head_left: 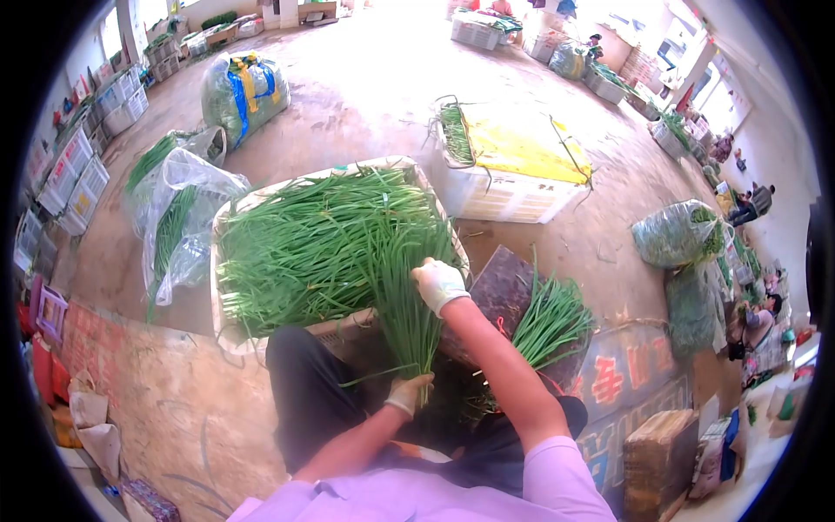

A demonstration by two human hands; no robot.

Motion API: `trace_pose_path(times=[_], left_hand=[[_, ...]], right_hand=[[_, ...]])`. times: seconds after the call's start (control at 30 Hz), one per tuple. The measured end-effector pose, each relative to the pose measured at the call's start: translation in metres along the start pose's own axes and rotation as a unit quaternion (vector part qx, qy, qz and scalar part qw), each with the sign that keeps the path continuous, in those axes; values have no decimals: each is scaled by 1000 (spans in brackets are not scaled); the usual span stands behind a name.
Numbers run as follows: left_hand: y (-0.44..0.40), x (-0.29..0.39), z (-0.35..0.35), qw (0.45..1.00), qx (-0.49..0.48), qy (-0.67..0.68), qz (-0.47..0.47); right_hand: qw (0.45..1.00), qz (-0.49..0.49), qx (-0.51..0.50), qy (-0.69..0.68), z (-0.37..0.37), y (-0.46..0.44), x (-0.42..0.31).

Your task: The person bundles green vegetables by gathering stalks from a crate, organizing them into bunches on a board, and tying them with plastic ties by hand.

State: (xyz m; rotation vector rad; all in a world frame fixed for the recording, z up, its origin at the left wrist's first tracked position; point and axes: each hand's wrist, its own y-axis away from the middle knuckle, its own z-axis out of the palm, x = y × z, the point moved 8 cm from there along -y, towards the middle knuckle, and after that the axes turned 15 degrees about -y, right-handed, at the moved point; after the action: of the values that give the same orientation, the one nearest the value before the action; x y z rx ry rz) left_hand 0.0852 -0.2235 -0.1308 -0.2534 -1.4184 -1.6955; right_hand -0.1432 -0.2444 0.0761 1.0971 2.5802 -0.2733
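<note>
The left hand [409, 394] is clasping the green bunch [403, 317] at six o'clock, its length running to twelve, the right hand [441, 285] touching at one, grip unclear.

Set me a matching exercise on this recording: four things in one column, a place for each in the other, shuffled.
1. Left hand
2. Right hand
3. Yellow cover
4. Clear bag

A. On top of a white crate
B. At the green bundle, higher in the picture
C. Left of the open basket in the picture
D. Around the green bundle's lower end in the picture

Pairs: 1-D, 2-B, 3-A, 4-C
</note>
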Motion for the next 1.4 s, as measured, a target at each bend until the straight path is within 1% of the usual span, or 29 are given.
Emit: trace_pose_path(times=[0.03,0.1,0.13,0.17,0.23,0.27,0.3,0.37,0.43,0.5,0.67,0.73,0.77,0.8,0.83,0.87,0.9,0.93,0.97,1.0,1.03,1.1,1.13,1.17,1.2,1.23,1.3,1.37,1.4], left_hand=[[1,-1,0,1000,9,-7,6],[1,-5,0,1000,17,-7,-3],[-1,-4,0,1000,23,-14,-3],[-1,-5,1,1000,20,-11,-6],[-2,-7,2,1000,15,-9,-7],[-2,-5,1,1000,20,-19,6],[-1,-4,2,1000,15,-19,7],[1,-1,3,1000,13,-9,2],[-2,-4,1,1000,16,-13,14],[-5,-3,-1,999,22,-13,27],[-1,1,1,999,32,-16,21],[5,5,2,999,36,-13,21],[7,7,3,999,40,-11,22],[8,9,4,999,44,-7,23],[10,8,3,999,44,-6,20],[12,9,2,999,48,-22,13],[12,10,2,998,51,-38,9],[10,9,2,998,49,-38,9],[7,7,-1,997,62,-39,20],[7,7,-3,996,76,-40,29],[7,6,-3,996,75,-41,28],[8,8,-2,995,86,-43,39],[9,11,-1,995,86,-43,41],[11,13,-1,995,86,-36,39],[13,12,-2,995,87,-29,34],[9,6,-4,995,90,-29,35],[0,5,-6,991,106,-28,72],[3,7,-5,992,106,-25,64],[2,6,-5,993,104,-20,59]], right_hand=[[1000,0,-8,2,0,-1,0],[999,-44,0,-8,-7,-2,-7],[998,-34,44,-8,-19,-2,-7],[999,-32,40,-5,-25,-2,-6],[990,-85,88,-67,-46,2,-4],[988,-116,77,-59,-38,4,-5],[989,-114,79,-55,-38,8,-6],[998,-69,-5,-8,-21,8,-8],[997,-75,6,-14,-11,8,-10],[998,-45,-36,10,3,4,-8],[996,-87,-35,7,-6,3,-16],[994,-82,65,10,-31,-1,-9],[979,-49,184,-67,-55,4,2],[948,-33,272,-160,-80,8,7],[900,-14,356,-253,-96,14,21],[867,40,310,-388,-93,10,38],[813,92,259,-514,-86,8,54],[822,134,80,-547,-89,14,26],[824,134,80,-545,-107,18,8],[914,109,-139,-364,-94,21,-24],[923,76,-344,-152,-74,37,-35],[974,-107,-196,-47,-54,16,-15],[994,-31,-68,-79,-64,0,-13],[991,43,61,-111,-75,-12,-10],[994,51,83,-55,-81,-17,-29],[994,49,84,-57,-73,-22,-36],[992,33,120,29,-66,-31,-45],[994,10,102,29,-43,-45,-28],[999,17,45,12,-35,-52,-23]])
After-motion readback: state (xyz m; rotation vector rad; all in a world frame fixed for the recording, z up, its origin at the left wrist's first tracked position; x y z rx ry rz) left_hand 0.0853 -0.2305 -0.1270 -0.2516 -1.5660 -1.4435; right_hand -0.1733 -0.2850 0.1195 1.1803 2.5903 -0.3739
